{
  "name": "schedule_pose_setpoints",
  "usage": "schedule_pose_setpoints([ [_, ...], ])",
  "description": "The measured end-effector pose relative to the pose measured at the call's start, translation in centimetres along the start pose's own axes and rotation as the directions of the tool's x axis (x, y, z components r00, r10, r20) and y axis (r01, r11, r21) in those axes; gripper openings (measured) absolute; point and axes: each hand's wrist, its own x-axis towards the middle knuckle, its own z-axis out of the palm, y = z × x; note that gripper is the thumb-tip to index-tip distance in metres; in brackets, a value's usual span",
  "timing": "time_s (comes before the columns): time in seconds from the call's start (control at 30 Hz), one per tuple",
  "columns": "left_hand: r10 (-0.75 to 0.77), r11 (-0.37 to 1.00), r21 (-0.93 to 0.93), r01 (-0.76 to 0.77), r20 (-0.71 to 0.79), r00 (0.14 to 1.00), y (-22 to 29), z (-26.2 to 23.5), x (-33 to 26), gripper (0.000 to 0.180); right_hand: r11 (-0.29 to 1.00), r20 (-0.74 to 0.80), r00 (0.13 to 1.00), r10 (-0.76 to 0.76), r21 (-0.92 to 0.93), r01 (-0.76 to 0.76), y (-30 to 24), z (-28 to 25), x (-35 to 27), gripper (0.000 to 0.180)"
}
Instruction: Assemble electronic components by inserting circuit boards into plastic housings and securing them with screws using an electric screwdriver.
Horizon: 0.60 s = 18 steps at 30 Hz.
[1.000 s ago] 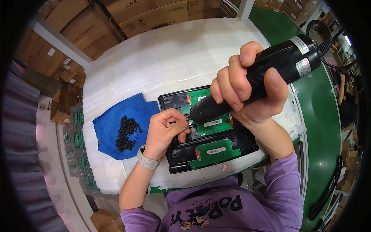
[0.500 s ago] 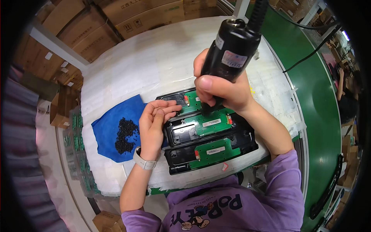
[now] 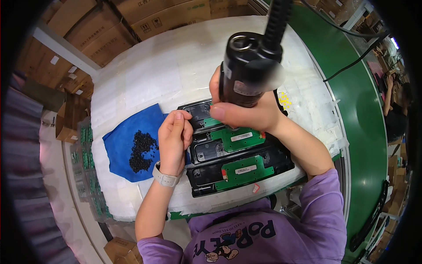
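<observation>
My right hand is wrapped round a black electric screwdriver, held upright with its cord rising from the top. Its tip is hidden behind the hand, over the farthest of three black plastic housings. Green circuit boards lie in these housings; the nearest board and the middle board carry white labels. By the left end of the farthest housing, my left hand is closed with curled fingers. What it holds, if anything, is hidden. Beside it on a blue cloth lies a heap of tiny black screw-like pieces.
White sheeting covers the table. Small yellow pieces lie at the right, beyond my forearm. Cardboard boxes stand behind the table. Stacked green boards are at the left edge. A person sits far right.
The screwdriver and my right hand have come down and slightly left over the farthest housing. My left hand's fingers have curled in and drawn back from that housing.
</observation>
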Motion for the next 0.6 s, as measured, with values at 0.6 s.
schedule_pose_setpoints([
  [0.6,-0.088,0.995,0.052,0.082,0.12,0.989,0.5,0.3,-0.1,0.011,0.998,0.073,0.997,0.036,0.049,-0.04,0.0,-0.1,0.1,0.023],
])
